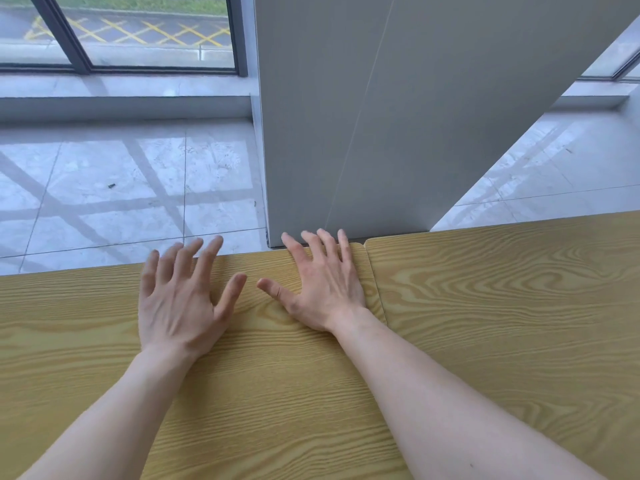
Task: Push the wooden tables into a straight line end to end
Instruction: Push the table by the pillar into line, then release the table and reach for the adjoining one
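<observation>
Here, progress: the left table [104, 341] and the right table [502, 306] are sitting end to end, their short edges touching along a thin seam [375, 285]; that joint is looking done, with the far edges lining up closely.
Left to do: only these two tables are showing, so I cannot tell whether more are waiting out of view.
Left hand [176, 306]: fingers spread wide, blurred, hovering over or just touching the far edge of the left table, gripping nothing.
Right hand [325, 289]: fingers spread, palm lying flat on the left table's far right corner, just beside the seam, gripping nothing.
Surroundings: a grey pillar [346, 116] is standing right behind the joint; tiled floor [104, 185] and a window [138, 29] are lying beyond.
Containers: none are showing; both tabletops are carrying only the hands.
</observation>
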Demonstrator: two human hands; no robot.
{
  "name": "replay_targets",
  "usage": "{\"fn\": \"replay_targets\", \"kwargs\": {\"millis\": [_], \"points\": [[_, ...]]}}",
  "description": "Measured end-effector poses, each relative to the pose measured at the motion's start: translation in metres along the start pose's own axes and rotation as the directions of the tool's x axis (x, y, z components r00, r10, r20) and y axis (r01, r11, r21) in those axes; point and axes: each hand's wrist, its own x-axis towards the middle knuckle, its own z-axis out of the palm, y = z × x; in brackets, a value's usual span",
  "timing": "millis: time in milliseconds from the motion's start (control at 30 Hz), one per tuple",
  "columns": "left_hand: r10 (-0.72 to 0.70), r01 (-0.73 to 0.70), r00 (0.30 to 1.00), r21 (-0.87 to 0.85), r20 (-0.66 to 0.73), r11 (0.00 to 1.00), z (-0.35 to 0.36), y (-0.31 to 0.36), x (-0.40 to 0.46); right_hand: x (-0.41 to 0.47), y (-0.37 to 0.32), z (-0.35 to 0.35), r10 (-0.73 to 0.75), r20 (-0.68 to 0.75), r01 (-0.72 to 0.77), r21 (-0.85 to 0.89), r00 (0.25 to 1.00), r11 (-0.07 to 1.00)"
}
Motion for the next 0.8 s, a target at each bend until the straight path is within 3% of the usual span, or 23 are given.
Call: {"fn": "replay_targets", "kwargs": {"millis": [100,300,800], "points": [[0.044,-0.044,0.999,-0.007,0.007,0.999,-0.002,0.006,-0.037,-0.02,-0.001,-0.001,-0.042,-0.057,0.043,0.015,0.998,0.999],[0.004,-0.004,1.0,-0.012,0.022,1.0,-0.021,0.012,-0.106,-0.099,-0.008,-0.006,-0.029,-0.063,0.033,0.061,0.998,0.998],[0.084,-0.088,0.995,-0.078,-0.046,0.993,-0.06,0.0,-0.365,-0.376,-0.074,-0.002,0.157,-0.162,-0.142,0.102,0.974,0.985]]}}
